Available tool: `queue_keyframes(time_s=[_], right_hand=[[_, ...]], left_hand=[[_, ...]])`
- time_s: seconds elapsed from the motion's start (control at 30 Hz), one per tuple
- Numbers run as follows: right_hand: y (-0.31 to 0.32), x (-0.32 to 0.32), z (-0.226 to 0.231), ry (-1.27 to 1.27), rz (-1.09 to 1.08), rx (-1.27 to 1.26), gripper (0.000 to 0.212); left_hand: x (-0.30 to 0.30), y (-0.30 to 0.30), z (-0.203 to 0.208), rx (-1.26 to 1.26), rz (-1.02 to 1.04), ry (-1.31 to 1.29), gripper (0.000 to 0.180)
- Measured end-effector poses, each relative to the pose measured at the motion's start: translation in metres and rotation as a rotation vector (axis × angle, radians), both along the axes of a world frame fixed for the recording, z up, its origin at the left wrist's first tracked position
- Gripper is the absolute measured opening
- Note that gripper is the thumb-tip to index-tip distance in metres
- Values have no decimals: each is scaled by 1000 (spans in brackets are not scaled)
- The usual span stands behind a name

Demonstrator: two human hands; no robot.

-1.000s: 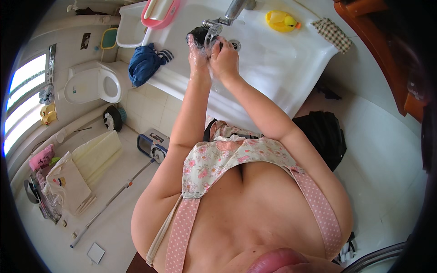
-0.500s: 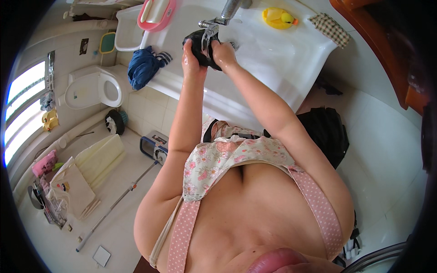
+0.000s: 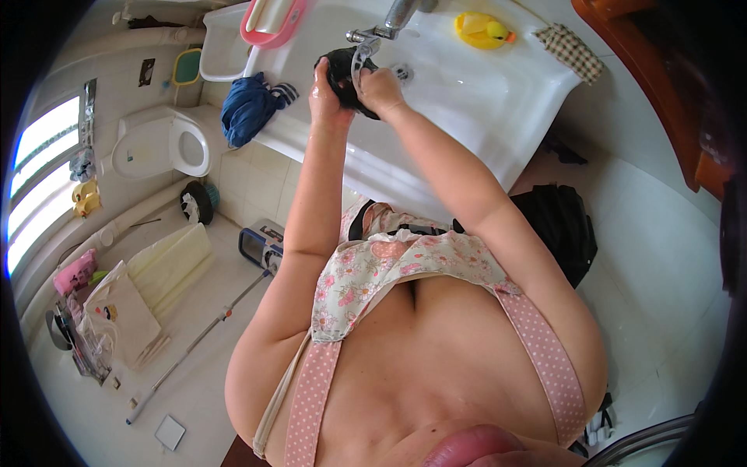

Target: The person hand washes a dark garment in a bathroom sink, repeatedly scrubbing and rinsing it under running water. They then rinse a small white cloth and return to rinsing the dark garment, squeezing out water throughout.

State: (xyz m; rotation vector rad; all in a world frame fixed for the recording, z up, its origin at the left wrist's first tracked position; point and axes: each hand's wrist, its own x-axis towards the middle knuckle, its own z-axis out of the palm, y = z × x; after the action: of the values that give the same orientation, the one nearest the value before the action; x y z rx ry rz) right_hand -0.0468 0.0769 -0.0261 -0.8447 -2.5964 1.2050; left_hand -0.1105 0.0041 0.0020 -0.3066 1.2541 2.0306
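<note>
Both of my hands hold a wet black cloth (image 3: 340, 71) over the white sink (image 3: 467, 105), beneath the chrome faucet (image 3: 383, 33). Water from the spout runs down onto the cloth. My left hand (image 3: 331, 97) grips its left side, thumb up along the edge. On the other side, the fingers of my right hand (image 3: 379, 90) are curled into the fabric beside the stream. Folds of the cloth hide some of my fingertips. The drain (image 3: 402, 72) shows just right of the cloth.
A yellow duck-shaped item (image 3: 482, 31) and a checkered cloth (image 3: 570, 53) lie at the sink's right. To the left are a pink tub (image 3: 272, 23) and a blue cloth (image 3: 247, 109) over the rim. A toilet (image 3: 189, 146) and a long-handled mop (image 3: 198, 338) are farther left.
The black cloth is turned and bunched slightly differently in my hands. Both hands stay under the running faucet, and the whole view has shifted a little.
</note>
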Motion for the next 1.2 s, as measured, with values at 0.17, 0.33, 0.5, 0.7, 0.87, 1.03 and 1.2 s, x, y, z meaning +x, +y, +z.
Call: queue_keyframes(time_s=[0.17,0.33,0.5,0.7,0.87,1.03,1.2], right_hand=[[26,19,3,30,-376,-1582,29],[28,48,19,516,-337,-1357,31],[24,81,47,580,-40,-632,29],[12,107,43,497,107,-483,31],[13,96,17,354,-98,-584,46],[7,59,20,268,-192,-369,40],[-4,41,50,228,-195,-311,32]], left_hand=[[10,-9,11,107,-6,-68,33],[9,-14,-2,139,60,-121,35],[29,-7,3,138,-75,-186,38],[32,-3,-11,192,-137,-251,39],[52,7,18,74,-155,-35,38],[54,5,15,60,-139,147,38],[46,-4,12,-54,-33,-61,35]])
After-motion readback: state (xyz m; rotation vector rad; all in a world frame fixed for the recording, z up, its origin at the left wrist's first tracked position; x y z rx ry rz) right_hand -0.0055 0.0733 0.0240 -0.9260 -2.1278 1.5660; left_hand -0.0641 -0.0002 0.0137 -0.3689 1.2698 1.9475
